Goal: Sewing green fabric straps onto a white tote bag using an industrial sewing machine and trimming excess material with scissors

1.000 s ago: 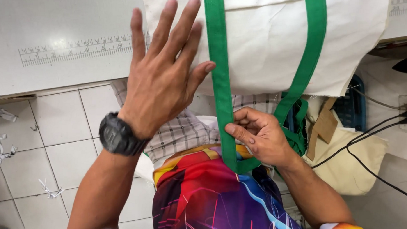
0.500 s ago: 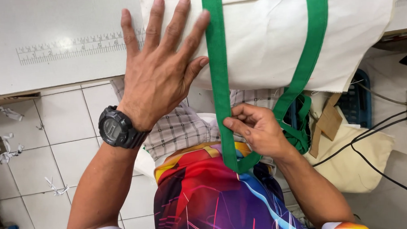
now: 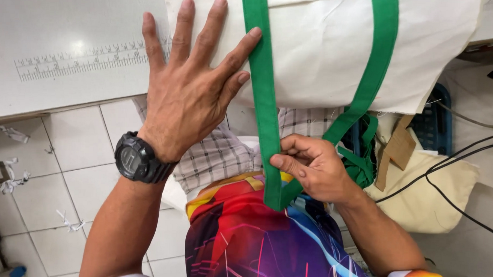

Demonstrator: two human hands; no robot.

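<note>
Down at the table edge, had the left hand (image 3: pixel 188 98) spread flat and wide open on the cream cloth bag (image 3: pixel 326 48), gripping nothing, index fingertip touching the green strap (image 3: pixel 261 101). Pinched that same strap lower down with the right hand (image 3: pixel 316 168), thumb and fingers closed on it just above the fold of the loop. Looked like the lining-up stage tbh: pinning the bag down, pulling the strap taut and straight. Would probably call for a steady downward pull and a flat palm next, to avoid skewing. Had the bag hanging half off the white table (image 3: pixel 70 17), beside the printed ruler (image 3: pixel 85 59). Wore a black watch (image 3: pixel 139 159) on the left wrist. Spotted more green strapping bunched behind the right hand, plus black cables (image 3: pixel 453 167), a blue basket (image 3: pixel 435 123) and a cream cloth pile (image 3: pixel 430 194) off to the right. Could snag the loop, maybe.
</note>
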